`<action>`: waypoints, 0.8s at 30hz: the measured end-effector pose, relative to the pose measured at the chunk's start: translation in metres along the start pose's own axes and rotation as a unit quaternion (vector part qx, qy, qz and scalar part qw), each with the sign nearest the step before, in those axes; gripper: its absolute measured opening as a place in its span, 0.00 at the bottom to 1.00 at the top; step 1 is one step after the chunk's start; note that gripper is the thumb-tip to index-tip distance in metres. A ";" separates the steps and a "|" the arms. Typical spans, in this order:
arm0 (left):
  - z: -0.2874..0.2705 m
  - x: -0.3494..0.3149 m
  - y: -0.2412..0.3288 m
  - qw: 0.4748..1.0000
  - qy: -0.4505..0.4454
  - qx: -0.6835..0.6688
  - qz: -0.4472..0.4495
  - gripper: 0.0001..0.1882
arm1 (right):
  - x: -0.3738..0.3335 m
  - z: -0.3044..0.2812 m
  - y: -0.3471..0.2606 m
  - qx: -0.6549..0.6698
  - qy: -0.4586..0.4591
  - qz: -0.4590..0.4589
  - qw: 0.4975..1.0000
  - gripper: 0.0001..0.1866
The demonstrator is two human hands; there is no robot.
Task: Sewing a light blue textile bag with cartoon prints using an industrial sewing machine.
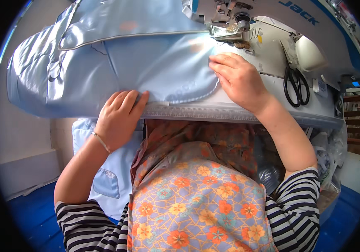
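Observation:
Light blue, glossy cloth (146, 63) lies spread over the sewing machine's table, with grey piping across its upper part and a curved, stitched edge at its right. My right hand (241, 77) pinches that curved edge, thumb below and fingers together, just nearer than the needle area. My left hand (121, 112) rests on the cloth at the table's front edge, its fingers stretched out and laid flat. The sewing machine's metal presser foot and guide (232, 38) sit at the cloth's upper right corner, under a bright lamp. Glare hides the exact stitching point.
Black-handled scissors (295, 84) lie on the table right of my right hand. A measuring scale (201, 112) runs along the table's front edge. Another light blue piece (106, 182) hangs below the table at left. Clear plastic bags (331, 153) are bunched at the lower right.

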State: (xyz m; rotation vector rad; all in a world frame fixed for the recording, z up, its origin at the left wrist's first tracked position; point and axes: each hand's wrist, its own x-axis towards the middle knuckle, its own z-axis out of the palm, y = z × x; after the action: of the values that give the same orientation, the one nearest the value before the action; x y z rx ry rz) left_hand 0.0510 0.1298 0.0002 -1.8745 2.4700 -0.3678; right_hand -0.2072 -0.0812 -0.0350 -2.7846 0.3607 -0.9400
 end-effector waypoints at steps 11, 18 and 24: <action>0.009 0.031 -0.034 0.999 0.031 0.044 0.007 0.30 | 0.015 0.011 0.002 -0.076 -0.033 0.009 0.997 0.16; 0.012 0.047 -0.034 0.996 -0.020 0.084 -0.019 0.28 | 0.021 0.017 -0.001 -0.079 -0.044 0.045 0.995 0.17; 0.003 0.058 -0.014 0.994 -0.019 0.105 -0.027 0.24 | 0.023 0.017 -0.003 -0.092 -0.049 0.049 0.993 0.19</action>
State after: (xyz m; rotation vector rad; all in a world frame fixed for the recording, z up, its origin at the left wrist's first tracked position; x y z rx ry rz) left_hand 0.0482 0.0712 0.0074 -1.8473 2.2611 -0.5636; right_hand -0.1784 -0.0834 -0.0349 -2.9325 0.5915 -0.7816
